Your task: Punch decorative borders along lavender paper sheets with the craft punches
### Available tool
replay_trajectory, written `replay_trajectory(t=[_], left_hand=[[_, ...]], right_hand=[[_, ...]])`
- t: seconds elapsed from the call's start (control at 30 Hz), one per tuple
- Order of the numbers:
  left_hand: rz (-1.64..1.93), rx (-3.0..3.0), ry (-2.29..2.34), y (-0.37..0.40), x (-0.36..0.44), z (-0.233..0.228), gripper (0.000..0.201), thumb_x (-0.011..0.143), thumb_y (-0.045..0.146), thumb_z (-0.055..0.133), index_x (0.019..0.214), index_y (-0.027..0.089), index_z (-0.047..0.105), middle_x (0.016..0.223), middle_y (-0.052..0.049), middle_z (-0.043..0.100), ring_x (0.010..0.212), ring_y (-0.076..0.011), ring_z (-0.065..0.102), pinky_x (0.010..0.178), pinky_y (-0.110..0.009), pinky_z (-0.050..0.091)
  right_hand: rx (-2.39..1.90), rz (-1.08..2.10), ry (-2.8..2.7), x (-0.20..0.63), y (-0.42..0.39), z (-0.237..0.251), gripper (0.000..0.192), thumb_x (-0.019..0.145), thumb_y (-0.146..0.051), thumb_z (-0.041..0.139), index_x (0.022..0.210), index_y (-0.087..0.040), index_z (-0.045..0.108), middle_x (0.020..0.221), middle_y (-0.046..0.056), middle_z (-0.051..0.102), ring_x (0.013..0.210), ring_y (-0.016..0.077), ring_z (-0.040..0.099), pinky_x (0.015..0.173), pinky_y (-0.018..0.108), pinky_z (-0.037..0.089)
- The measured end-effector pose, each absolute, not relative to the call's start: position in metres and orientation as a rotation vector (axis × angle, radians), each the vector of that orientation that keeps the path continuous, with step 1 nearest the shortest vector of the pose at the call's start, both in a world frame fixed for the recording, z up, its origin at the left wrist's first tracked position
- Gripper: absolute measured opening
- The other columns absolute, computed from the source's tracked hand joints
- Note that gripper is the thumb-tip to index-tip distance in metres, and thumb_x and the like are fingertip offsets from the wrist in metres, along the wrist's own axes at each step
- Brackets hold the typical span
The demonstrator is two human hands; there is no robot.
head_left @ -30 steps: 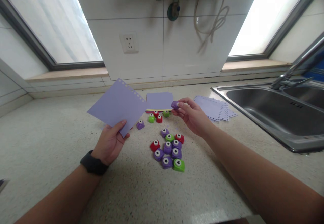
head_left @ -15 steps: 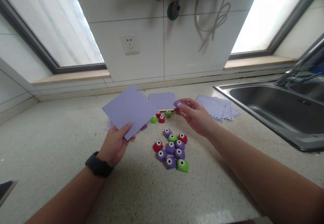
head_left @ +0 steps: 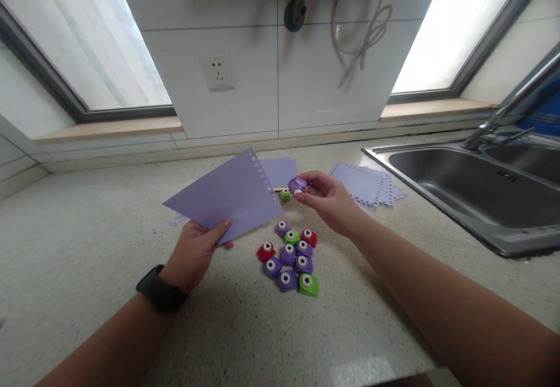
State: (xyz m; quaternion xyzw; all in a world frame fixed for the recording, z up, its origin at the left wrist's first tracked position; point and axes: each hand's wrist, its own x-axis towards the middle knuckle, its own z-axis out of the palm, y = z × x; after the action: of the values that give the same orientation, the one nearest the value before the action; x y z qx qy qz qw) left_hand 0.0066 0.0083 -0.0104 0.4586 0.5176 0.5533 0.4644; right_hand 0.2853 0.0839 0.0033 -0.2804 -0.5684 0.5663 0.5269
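My left hand (head_left: 195, 253) pinches the near corner of a lilac paper sheet (head_left: 223, 197) and holds it tilted above the counter. A row of punched holes runs along the sheet's right edge. My right hand (head_left: 329, 199) grips a small purple craft punch (head_left: 297, 185) between thumb and fingers, just right of that punched edge and a little apart from it. Below both hands lies a cluster of several small punches (head_left: 289, 258), purple, red and green, on the speckled counter (head_left: 87, 241).
A lone green punch (head_left: 285, 195) and a stack of lilac paper (head_left: 280, 171) lie behind the held sheet. Punched lilac sheets (head_left: 367, 184) are fanned out further right. A steel sink (head_left: 472, 189) with a tap (head_left: 503, 113) fills the right side. The tiled wall carries a socket (head_left: 217, 72).
My left hand has turned the sheet so its punched edge faces right. My right hand has brought the purple punch left and slightly down, close to that edge.
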Motion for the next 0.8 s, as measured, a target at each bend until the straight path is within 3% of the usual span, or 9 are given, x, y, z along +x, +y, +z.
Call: replay_trajectory(t=[0.13, 0.33, 0.53, 0.7, 0.8], left_hand=[[1.367, 1.141, 1.259, 0.009, 0.005, -0.013, 0.034, 0.077, 0.036, 0.087, 0.097, 0.012, 0.074, 0.103, -0.009, 0.071, 0.073, -0.0138, 0.06, 0.057, -0.024, 0.058], [1.36, 1.16, 1.306, 0.007, 0.005, -0.01, 0.035, 0.075, 0.037, 0.087, 0.099, 0.013, 0.078, 0.095, -0.008, 0.073, 0.067, -0.0142, 0.061, 0.056, -0.024, 0.056], [1.362, 1.202, 1.361, 0.008, 0.004, -0.011, 0.027, 0.077, 0.038, 0.085, 0.077, 0.012, 0.078, 0.087, -0.01, 0.073, 0.07, -0.0154, 0.063, 0.06, -0.022, 0.056], [1.418, 1.185, 1.307, 0.01, 0.002, -0.018, 0.029, 0.075, 0.036, 0.087, 0.09, 0.012, 0.078, 0.098, -0.011, 0.073, 0.065, -0.0148, 0.062, 0.055, -0.025, 0.057], [1.394, 1.186, 1.325, 0.011, 0.001, -0.019, 0.028, 0.076, 0.037, 0.086, 0.082, 0.011, 0.077, 0.096, -0.011, 0.072, 0.064, -0.014, 0.062, 0.054, -0.024, 0.057]], right_hand=[[-0.617, 1.328, -1.407, 0.283, 0.079, 0.008, 0.039, 0.072, -0.021, 0.089, 0.106, -0.022, 0.069, 0.103, 0.003, 0.069, 0.089, 0.0125, 0.066, 0.088, 0.03, 0.056], [-0.577, 1.141, -1.552, 0.28, 0.074, 0.014, 0.04, 0.072, -0.023, 0.088, 0.105, -0.021, 0.066, 0.106, 0.006, 0.068, 0.101, 0.0189, 0.067, 0.1, 0.039, 0.054], [-0.602, 1.168, -1.619, 0.279, 0.068, 0.015, 0.038, 0.077, -0.024, 0.086, 0.108, -0.02, 0.064, 0.097, 0.005, 0.07, 0.085, 0.0144, 0.068, 0.085, 0.033, 0.059], [-0.69, 1.272, -1.578, 0.276, 0.068, 0.01, 0.034, 0.079, -0.03, 0.085, 0.103, -0.019, 0.064, 0.091, 0.004, 0.071, 0.08, 0.0137, 0.069, 0.076, 0.03, 0.058], [-0.703, 1.336, -1.548, 0.276, 0.07, 0.009, 0.036, 0.078, -0.034, 0.086, 0.102, -0.018, 0.065, 0.092, 0.005, 0.073, 0.082, 0.0143, 0.07, 0.077, 0.03, 0.058]])
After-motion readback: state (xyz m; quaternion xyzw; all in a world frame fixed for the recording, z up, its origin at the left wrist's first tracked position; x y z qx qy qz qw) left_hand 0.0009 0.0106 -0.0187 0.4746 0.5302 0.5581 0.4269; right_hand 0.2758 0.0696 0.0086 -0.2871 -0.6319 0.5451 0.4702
